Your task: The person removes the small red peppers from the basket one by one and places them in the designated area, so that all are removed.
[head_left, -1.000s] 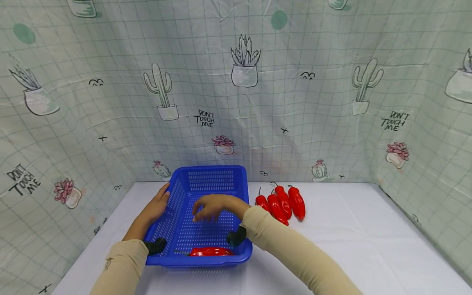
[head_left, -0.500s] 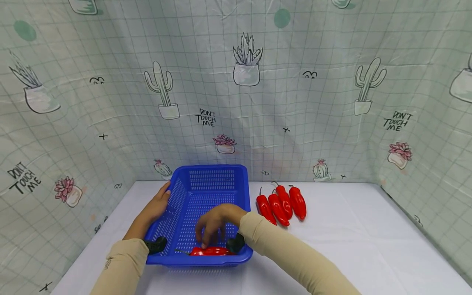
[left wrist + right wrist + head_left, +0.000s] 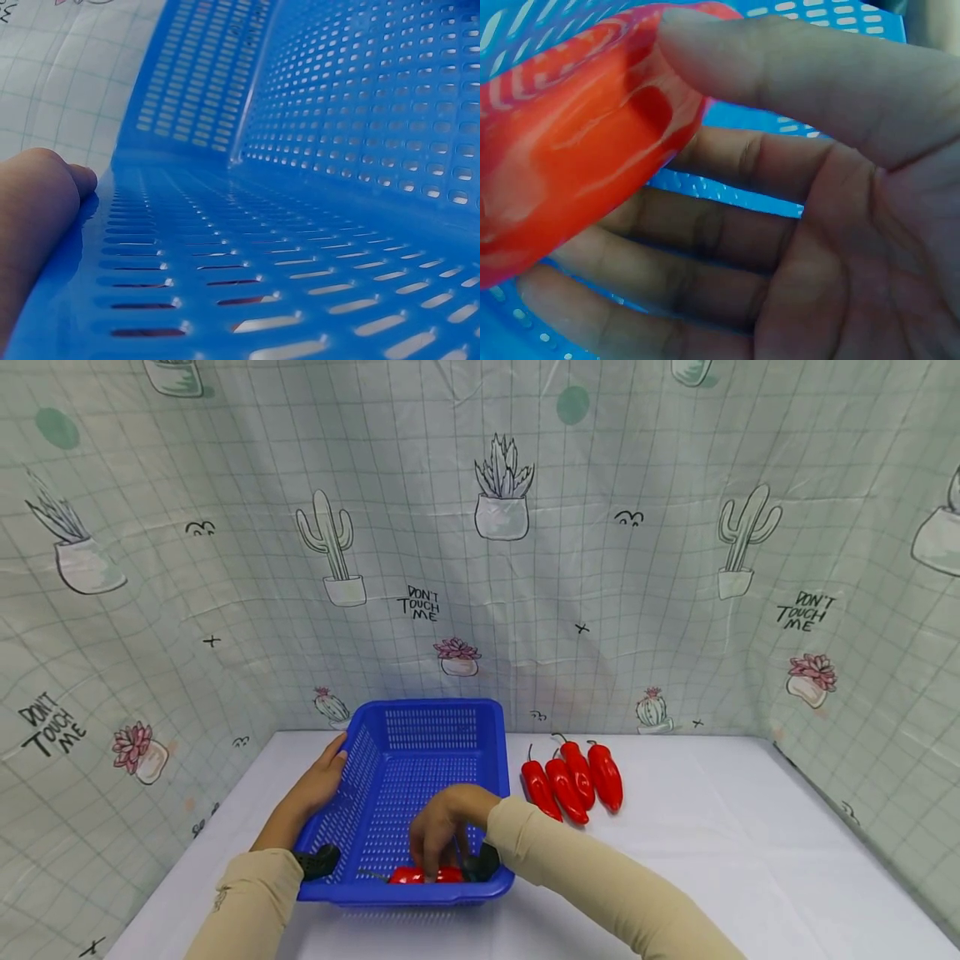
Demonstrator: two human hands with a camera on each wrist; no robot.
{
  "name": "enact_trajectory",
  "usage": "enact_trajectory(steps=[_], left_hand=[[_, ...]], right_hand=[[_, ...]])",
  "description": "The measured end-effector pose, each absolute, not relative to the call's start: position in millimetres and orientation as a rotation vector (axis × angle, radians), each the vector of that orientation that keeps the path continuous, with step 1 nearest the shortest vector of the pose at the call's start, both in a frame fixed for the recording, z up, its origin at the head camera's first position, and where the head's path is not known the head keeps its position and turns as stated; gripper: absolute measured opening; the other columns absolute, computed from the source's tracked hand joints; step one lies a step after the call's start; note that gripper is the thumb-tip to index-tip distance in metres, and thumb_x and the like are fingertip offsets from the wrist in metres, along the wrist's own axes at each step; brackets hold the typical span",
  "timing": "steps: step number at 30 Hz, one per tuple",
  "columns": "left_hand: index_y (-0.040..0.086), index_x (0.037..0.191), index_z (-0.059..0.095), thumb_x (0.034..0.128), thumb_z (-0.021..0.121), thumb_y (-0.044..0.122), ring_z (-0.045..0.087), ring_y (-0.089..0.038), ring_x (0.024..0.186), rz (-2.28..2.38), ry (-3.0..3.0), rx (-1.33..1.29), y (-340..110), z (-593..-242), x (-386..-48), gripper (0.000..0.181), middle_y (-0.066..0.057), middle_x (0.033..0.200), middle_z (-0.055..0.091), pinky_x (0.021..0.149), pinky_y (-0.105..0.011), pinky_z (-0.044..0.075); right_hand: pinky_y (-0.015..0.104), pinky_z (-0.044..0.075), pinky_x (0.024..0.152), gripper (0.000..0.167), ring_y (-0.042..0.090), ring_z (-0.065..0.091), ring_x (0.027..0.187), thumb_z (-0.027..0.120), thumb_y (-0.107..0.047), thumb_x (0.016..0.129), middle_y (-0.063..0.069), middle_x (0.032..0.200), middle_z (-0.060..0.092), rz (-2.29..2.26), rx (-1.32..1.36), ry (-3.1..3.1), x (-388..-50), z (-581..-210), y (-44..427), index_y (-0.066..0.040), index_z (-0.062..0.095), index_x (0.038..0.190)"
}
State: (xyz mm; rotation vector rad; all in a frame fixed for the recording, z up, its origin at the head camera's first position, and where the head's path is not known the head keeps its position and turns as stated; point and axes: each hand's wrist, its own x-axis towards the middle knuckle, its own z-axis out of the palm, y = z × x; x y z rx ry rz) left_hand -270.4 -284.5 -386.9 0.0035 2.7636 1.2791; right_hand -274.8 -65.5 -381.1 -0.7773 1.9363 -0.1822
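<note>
A blue perforated plastic basket (image 3: 420,777) stands on the table, its left rim held by my left hand (image 3: 318,781). In the left wrist view that hand (image 3: 37,210) lies along the rim, and skin shows through the wall's slots. Inside the basket's near end lies a glossy red pepper (image 3: 408,875), its thin stem pointing left. My right hand (image 3: 442,827) reaches down and pinches it. The right wrist view shows the thumb on top of the pepper (image 3: 585,142) and the other fingers of the hand (image 3: 802,225) reaching beneath it; some fingertips are hidden.
Several red peppers (image 3: 573,781) lie side by side on the white table (image 3: 697,827), right of the basket. A grey-green cloth with a cactus print (image 3: 570,568) hangs behind and at both sides.
My right hand has come down from above the basket's middle toward the near end and has taken hold of the pepper there. The left hand stays at the rim.
</note>
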Motion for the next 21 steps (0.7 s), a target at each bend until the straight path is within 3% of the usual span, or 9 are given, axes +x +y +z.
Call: enact_trajectory(steps=[6, 10, 13, 18, 21], left_hand=[[0.001, 0.156, 0.006, 0.1079, 0.02, 0.019, 0.011, -0.052, 0.145, 1.299, 2.755, 0.015, -285.4, -387.8, -270.2, 0.053, -0.032, 0.158, 0.009, 0.116, -0.062, 0.011], [0.002, 0.156, 0.006, 0.108, 0.02, 0.02, 0.01, -0.052, 0.145, 1.313, 2.745, 0.002, -285.1, -387.7, -270.3, 0.053, -0.032, 0.158, 0.009, 0.116, -0.063, 0.01], [0.002, 0.156, 0.005, 0.1081, 0.02, 0.02, 0.011, -0.052, 0.144, 1.305, 2.749, 0.003, -285.1, -387.6, -270.2, 0.053, -0.033, 0.158, 0.009, 0.116, -0.064, 0.011], [0.003, 0.156, 0.006, 0.1084, 0.02, 0.021, 0.016, -0.054, 0.143, 1.267, 2.763, -0.002, -284.3, -387.6, -268.8, 0.053, -0.034, 0.157, 0.013, 0.114, -0.066, 0.016], [0.003, 0.156, 0.007, 0.1083, 0.02, 0.021, 0.018, -0.055, 0.142, 1.249, 2.777, -0.008, -283.9, -387.5, -268.8, 0.053, -0.034, 0.157, 0.014, 0.113, -0.067, 0.017]], right_hand=[[0.028, 0.056, 0.061, 0.011, 0.016, 0.058, 0.066, 0.071, -0.009, 0.087, 0.003, 0.079, 0.058, -0.225, -0.826, 1.939, -273.3, -381.8, -68.3, -0.011, 0.061, 0.086], [0.026, 0.055, 0.059, 0.016, 0.015, 0.058, 0.065, 0.072, -0.006, 0.087, 0.002, 0.081, 0.056, -0.305, -0.867, 1.936, -271.3, -380.8, -69.7, -0.012, 0.057, 0.086], [0.027, 0.057, 0.064, 0.019, 0.016, 0.062, 0.072, 0.072, -0.007, 0.087, 0.003, 0.09, 0.059, -0.376, -0.874, 1.928, -270.6, -380.0, -70.0, -0.012, 0.06, 0.101], [0.029, 0.058, 0.071, 0.051, 0.015, 0.062, 0.087, 0.068, -0.013, 0.092, -0.001, 0.119, 0.054, -0.424, -0.952, 1.881, -271.8, -378.9, -70.9, -0.025, 0.052, 0.139], [0.028, 0.058, 0.073, 0.056, 0.015, 0.059, 0.093, 0.066, -0.014, 0.093, -0.005, 0.13, 0.048, -0.417, -0.993, 1.851, -272.9, -378.2, -71.1, -0.031, 0.049, 0.144]])
